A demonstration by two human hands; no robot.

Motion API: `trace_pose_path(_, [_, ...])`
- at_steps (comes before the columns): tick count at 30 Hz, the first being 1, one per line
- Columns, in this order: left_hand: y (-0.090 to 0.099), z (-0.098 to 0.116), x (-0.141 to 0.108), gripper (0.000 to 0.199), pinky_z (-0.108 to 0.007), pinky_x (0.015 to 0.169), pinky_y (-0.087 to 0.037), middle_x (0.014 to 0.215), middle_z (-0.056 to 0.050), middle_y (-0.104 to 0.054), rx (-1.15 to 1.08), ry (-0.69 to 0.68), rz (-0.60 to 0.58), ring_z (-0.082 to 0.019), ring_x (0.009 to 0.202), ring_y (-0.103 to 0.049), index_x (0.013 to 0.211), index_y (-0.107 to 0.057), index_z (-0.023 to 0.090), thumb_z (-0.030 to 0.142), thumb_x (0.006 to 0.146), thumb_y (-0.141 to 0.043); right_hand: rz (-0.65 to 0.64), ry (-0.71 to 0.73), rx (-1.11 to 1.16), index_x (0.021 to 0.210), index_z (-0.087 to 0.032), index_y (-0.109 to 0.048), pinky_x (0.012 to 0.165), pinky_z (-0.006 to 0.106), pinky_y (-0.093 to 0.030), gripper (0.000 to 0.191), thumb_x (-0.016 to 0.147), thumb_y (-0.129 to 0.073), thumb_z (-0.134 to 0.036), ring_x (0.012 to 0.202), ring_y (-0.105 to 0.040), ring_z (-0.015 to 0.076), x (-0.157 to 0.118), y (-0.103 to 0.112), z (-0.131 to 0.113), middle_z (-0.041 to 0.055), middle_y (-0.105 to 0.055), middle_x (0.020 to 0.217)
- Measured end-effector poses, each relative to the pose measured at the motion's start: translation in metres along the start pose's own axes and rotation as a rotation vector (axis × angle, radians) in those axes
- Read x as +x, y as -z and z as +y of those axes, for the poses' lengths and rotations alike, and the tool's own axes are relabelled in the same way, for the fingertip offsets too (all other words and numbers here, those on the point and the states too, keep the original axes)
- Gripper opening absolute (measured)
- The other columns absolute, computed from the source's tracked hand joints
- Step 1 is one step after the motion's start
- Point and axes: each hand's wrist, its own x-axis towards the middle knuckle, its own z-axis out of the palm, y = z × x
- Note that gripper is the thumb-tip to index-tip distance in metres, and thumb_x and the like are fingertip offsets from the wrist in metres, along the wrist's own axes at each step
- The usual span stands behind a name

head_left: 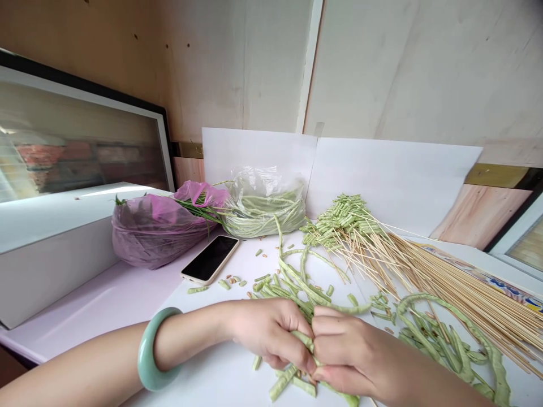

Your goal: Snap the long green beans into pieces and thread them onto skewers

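Bare forearms (93, 362) slant in from both lower corners to bottom centre, where the left hand (275, 333) and right hand (354, 350) meet, fingers curled tightly around a green bean (302, 338), apparently paired for firm control at one spot. Bean pieces (282, 383) lie beneath and beyond them; long beans (494, 350) curl at lower right, seemingly within easy reach. Skewers (449, 282) fan across the right, their bean-laden ends (345, 220) piled together at right of centre, perhaps for tidiness. A phone (210, 260), purple bag (156, 232) and clear bag (263, 212) sit farther back, left of centre. Tabletop (136, 291) gives elbow room at left; skewers crowd the right, and white boards (390, 181) close the rear edge.
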Motion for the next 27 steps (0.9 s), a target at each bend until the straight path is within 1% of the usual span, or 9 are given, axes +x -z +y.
trace_pose_path(3, [0.003, 0.000, 0.000, 0.030, -0.015, 0.031, -0.030, 0.040, 0.008, -0.044, 0.039, 0.017, -0.044, -0.006, 0.035, -0.037, 0.068, -0.061, 0.015, 0.039, 0.059, -0.077, -0.025, -0.030, 0.029, 0.069, -0.019, -0.048, 0.068, 0.023, -0.039, 0.025, 0.092, -0.056, -0.015, 0.077, -0.046, 0.0148, 0.000, 0.001, -0.005, -0.0017, -0.045, 0.074])
trace_pose_path(7, [0.003, -0.001, 0.000, 0.041, -0.016, 0.031, -0.029, 0.039, 0.008, -0.041, 0.035, 0.028, -0.107, -0.006, 0.035, -0.035, 0.064, -0.058, 0.016, 0.048, 0.054, -0.082, -0.035, -0.038, 0.071, 0.070, -0.019, -0.050, 0.070, 0.023, -0.039, 0.021, 0.089, -0.059, -0.014, 0.079, -0.049, 0.0152, 0.001, 0.001, -0.008, -0.0009, -0.050, 0.076])
trace_pose_path(12, [0.003, 0.003, -0.003, 0.047, -0.017, 0.033, -0.026, 0.040, 0.007, -0.035, 0.034, 0.036, -0.199, -0.005, 0.036, -0.031, 0.052, -0.051, 0.016, 0.053, 0.057, -0.080, -0.018, -0.015, 0.101, 0.068, -0.020, -0.046, 0.070, 0.023, -0.039, 0.025, 0.088, -0.060, -0.015, 0.076, -0.048, 0.0142, 0.003, -0.003, -0.008, -0.0024, -0.051, 0.074])
trace_pose_path(17, [0.009, 0.005, -0.007, 0.048, -0.018, 0.034, -0.023, 0.040, 0.006, -0.033, 0.066, 0.063, -0.303, -0.004, 0.035, -0.029, 0.049, -0.047, 0.017, 0.053, 0.064, -0.077, 0.000, 0.009, 0.123, 0.067, -0.022, -0.039, 0.068, 0.022, -0.039, 0.033, 0.087, -0.063, -0.014, 0.074, -0.047, 0.0136, 0.006, -0.010, -0.009, -0.0037, -0.048, 0.071])
trace_pose_path(22, [0.010, 0.010, -0.010, 0.055, -0.019, 0.034, -0.022, 0.040, 0.006, -0.031, 0.106, 0.076, -0.343, -0.005, 0.035, -0.028, 0.046, -0.041, 0.019, 0.059, 0.067, -0.072, -0.020, 0.004, 0.132, 0.066, -0.022, -0.034, 0.068, 0.023, -0.038, 0.036, 0.087, -0.063, -0.015, 0.074, -0.046, 0.0135, 0.008, -0.010, -0.010, -0.0039, -0.046, 0.071])
trace_pose_path(27, [0.006, 0.012, -0.008, 0.056, -0.020, 0.034, -0.022, 0.038, 0.006, -0.030, 0.108, 0.110, -0.369, -0.005, 0.034, -0.028, 0.044, -0.041, 0.020, 0.061, 0.064, -0.072, -0.047, -0.007, 0.174, 0.065, -0.022, -0.034, 0.073, 0.026, -0.040, 0.035, 0.091, -0.058, -0.024, 0.075, -0.050, 0.0146, 0.008, -0.014, -0.009, -0.0024, -0.050, 0.073])
